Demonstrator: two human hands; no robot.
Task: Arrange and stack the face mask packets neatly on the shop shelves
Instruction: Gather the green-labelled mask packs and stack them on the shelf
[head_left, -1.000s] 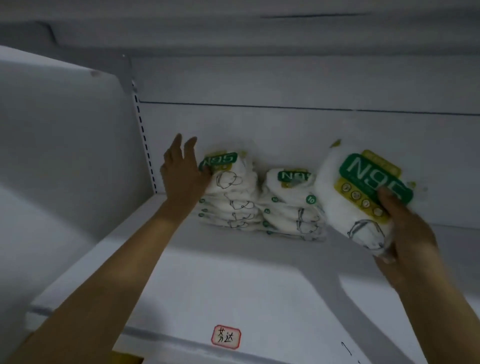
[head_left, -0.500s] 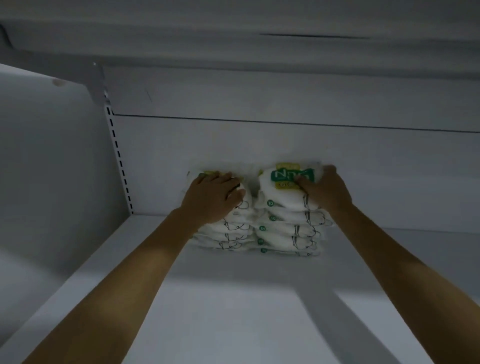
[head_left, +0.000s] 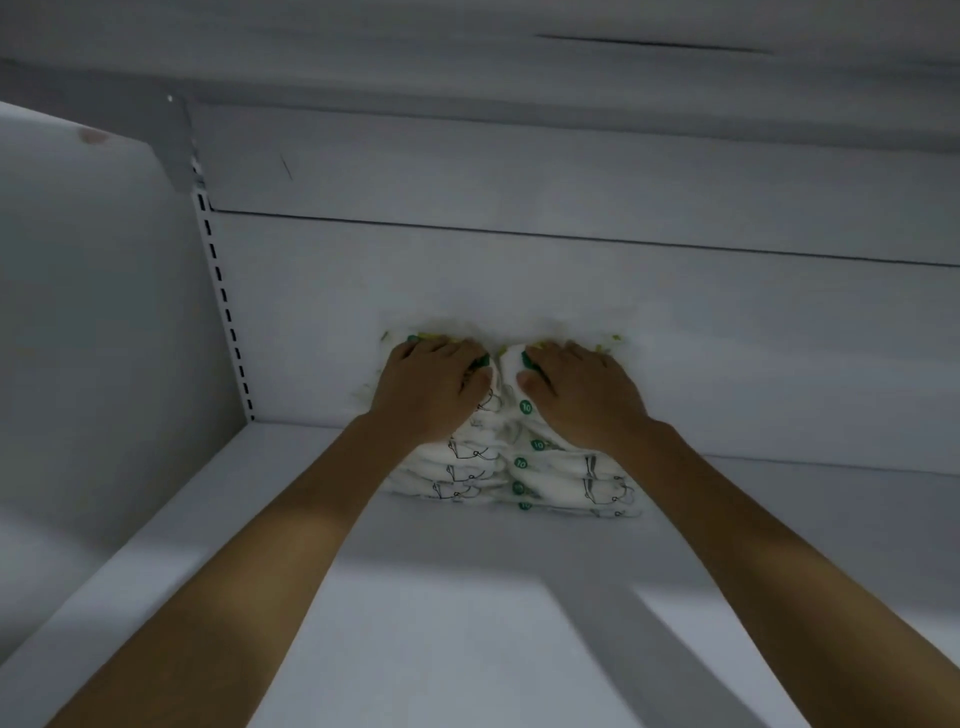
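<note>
Your left hand (head_left: 434, 387) and right hand (head_left: 582, 387), now both flat, hide the tops of two packet stacks (head_left: 563, 475) at the shelf's (head_left: 467, 623) back edge; the labels showed earlier.

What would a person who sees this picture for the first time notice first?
First, the two hands: the left hand and the right hand lie flat, side by side, on top of two stacks of face mask packets. The left stack and the right stack stand touching each other at the back of the white shelf, against the rear wall. To the left, a slotted upright strip runs up the corner.
</note>
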